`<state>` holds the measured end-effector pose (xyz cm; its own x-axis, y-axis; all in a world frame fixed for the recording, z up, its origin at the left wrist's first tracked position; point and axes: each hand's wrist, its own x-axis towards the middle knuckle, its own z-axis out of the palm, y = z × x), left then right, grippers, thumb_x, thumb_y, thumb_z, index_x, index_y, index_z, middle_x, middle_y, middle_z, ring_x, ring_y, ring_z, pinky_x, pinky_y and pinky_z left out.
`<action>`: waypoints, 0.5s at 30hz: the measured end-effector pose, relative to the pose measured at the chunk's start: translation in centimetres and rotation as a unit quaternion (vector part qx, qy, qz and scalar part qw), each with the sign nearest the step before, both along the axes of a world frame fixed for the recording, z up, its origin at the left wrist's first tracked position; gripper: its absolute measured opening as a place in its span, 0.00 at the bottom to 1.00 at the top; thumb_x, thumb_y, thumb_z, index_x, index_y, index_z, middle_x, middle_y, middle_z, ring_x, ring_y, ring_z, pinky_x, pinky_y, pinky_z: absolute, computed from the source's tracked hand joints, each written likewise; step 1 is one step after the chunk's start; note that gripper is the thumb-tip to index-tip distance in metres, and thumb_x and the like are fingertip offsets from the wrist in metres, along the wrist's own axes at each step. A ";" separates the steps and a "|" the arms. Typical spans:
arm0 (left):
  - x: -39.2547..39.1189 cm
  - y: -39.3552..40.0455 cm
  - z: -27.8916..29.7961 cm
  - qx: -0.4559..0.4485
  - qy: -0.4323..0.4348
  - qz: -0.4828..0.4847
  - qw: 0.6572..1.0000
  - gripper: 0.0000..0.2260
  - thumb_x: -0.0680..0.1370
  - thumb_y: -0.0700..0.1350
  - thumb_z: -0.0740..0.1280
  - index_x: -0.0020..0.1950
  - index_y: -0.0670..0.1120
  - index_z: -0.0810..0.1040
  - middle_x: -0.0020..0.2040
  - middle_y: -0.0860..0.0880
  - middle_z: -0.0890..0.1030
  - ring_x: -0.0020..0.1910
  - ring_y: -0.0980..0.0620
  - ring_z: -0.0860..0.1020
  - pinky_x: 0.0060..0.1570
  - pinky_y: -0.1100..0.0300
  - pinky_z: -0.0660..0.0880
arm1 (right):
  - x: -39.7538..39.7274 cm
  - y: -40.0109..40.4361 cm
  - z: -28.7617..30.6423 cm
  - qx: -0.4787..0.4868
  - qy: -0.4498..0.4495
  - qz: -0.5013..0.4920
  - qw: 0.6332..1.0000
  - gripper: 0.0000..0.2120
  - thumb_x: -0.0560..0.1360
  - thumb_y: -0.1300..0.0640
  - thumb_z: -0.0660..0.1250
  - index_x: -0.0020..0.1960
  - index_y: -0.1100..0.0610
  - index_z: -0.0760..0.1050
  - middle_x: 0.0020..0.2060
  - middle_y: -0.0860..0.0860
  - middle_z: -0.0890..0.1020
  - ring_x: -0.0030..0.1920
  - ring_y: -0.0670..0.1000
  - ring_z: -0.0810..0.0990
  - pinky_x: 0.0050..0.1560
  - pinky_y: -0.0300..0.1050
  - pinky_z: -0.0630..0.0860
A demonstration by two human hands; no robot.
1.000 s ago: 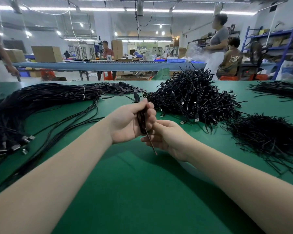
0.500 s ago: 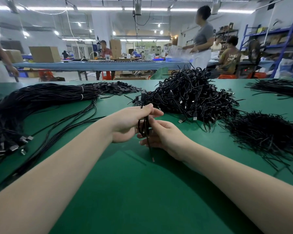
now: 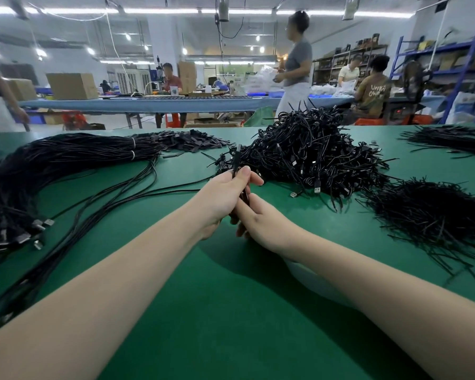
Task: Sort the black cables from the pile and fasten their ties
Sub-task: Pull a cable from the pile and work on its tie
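Note:
Above the middle of the green table [image 3: 231,311], my left hand [image 3: 225,196] grips a coiled black cable [image 3: 236,160] whose connector end sticks up past my thumb. My right hand [image 3: 261,220] is pressed against the coil from the right, its fingers curled round the lower part; the tie is hidden between my hands. Just behind them lies a big pile of coiled black cables [image 3: 307,154]. A heap of thin black ties [image 3: 433,215] is spread to the right.
A long bundle of straight black cables [image 3: 66,160] with metal plugs covers the left side, loose strands trailing toward my left arm. More black pieces [image 3: 450,138] lie at the far right. Several people work at a blue bench [image 3: 176,104] beyond the table.
My hands have closed together round the coil and lifted it slightly away from me. The loose tie end that hung below my hands is no longer seen. A person behind walked left.

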<state>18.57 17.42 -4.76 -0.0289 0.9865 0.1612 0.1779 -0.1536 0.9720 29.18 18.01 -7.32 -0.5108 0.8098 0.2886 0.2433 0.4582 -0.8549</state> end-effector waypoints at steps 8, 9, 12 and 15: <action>-0.7 -0.2 0.1 -0.023 0.015 -0.039 0.999 0.16 0.83 0.53 0.56 0.42 0.50 0.79 0.39 0.55 0.80 0.29 0.57 0.76 0.26 0.62 0.72 | 0.1 0.0 -0.4 -0.022 0.011 -0.011 1.000 0.10 0.78 0.55 0.64 0.39 0.54 0.67 0.31 0.47 0.74 0.28 0.43 0.76 0.29 0.32 0.69; -0.6 -0.1 -0.1 -0.021 0.025 -0.038 0.999 0.16 0.83 0.53 0.56 0.42 0.50 0.79 0.40 0.55 0.80 0.30 0.59 0.77 0.28 0.63 0.73 | 0.1 0.0 -0.5 -0.006 -0.010 -0.034 0.999 0.10 0.78 0.54 0.63 0.39 0.54 0.67 0.30 0.47 0.74 0.27 0.43 0.75 0.28 0.33 0.68; -0.4 0.2 -0.5 -0.009 0.034 -0.029 0.999 0.16 0.83 0.52 0.55 0.42 0.51 0.79 0.42 0.55 0.79 0.32 0.65 0.76 0.37 0.66 0.72 | 0.1 0.3 -0.8 0.053 -0.073 -0.079 0.993 0.12 0.79 0.53 0.60 0.37 0.53 0.64 0.28 0.47 0.72 0.27 0.47 0.71 0.27 0.37 0.65; -0.1 0.3 -0.6 -0.028 -0.009 -0.035 0.999 0.16 0.84 0.51 0.55 0.43 0.50 0.79 0.40 0.55 0.80 0.31 0.65 0.76 0.35 0.69 0.71 | 0.4 0.6 -0.8 0.096 -0.117 -0.091 0.984 0.12 0.80 0.54 0.55 0.38 0.54 0.63 0.31 0.50 0.72 0.31 0.51 0.69 0.30 0.41 0.63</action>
<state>18.45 17.77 -5.37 0.0379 0.9938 0.1049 0.1516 -0.1095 0.9824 29.60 18.57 -8.13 -0.4326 0.8361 0.3374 0.5162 0.5365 -0.6677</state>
